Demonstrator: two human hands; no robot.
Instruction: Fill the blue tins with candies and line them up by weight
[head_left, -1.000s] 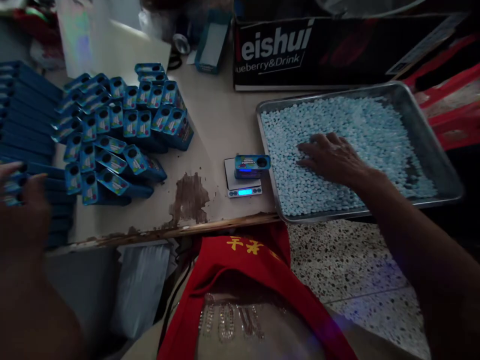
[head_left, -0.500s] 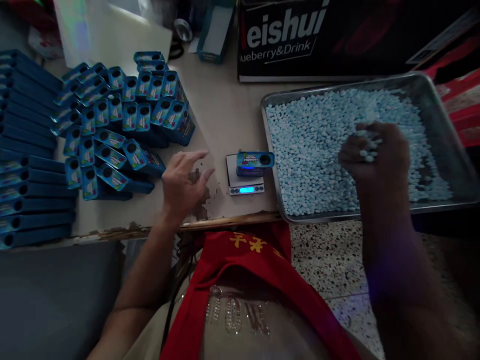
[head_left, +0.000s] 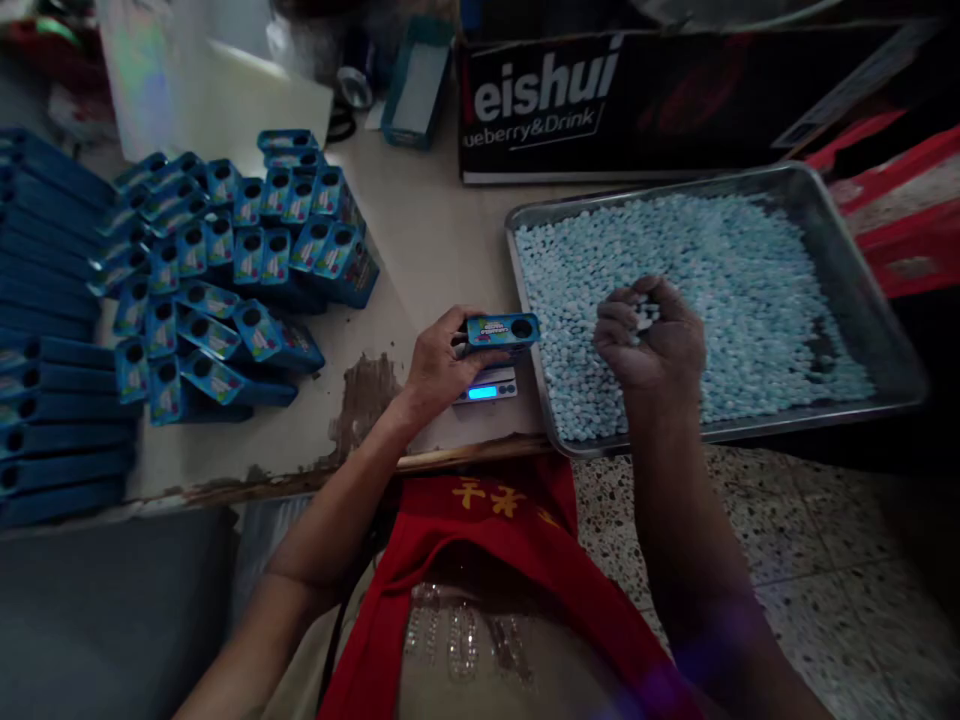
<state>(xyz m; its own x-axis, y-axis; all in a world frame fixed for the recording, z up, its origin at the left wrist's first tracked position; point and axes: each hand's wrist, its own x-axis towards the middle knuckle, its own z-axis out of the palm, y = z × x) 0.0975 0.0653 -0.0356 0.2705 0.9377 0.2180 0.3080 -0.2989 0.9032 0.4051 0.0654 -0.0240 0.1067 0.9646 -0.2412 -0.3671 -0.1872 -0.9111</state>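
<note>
My left hand point(head_left: 442, 365) grips a blue candy box point(head_left: 501, 330) between thumb and fingers. The box has a dark round hole at the right end of its printed top face. Under it lies a small digital scale point(head_left: 495, 385) with a lit blue display; whether the box still touches the scale I cannot tell. My right hand point(head_left: 652, 335) is curled around some small pale candies point(head_left: 646, 312), above the left-middle part of a metal tray point(head_left: 900, 330). Light blue and white candies point(head_left: 739, 300) spread across the tray.
Many blue boxes point(head_left: 262, 255) with round holes stand grouped on the table's left, beside stacked blue boxes point(head_left: 60, 430) lying in rows. Behind the tray is a black carton point(head_left: 562, 100). An open teal box point(head_left: 416, 85) and a can point(head_left: 356, 85) sit at the back.
My left hand has moved right and closed on the box at the scale. My right hand, still holding candies, has come left over the tray. The view has shifted slightly.
</note>
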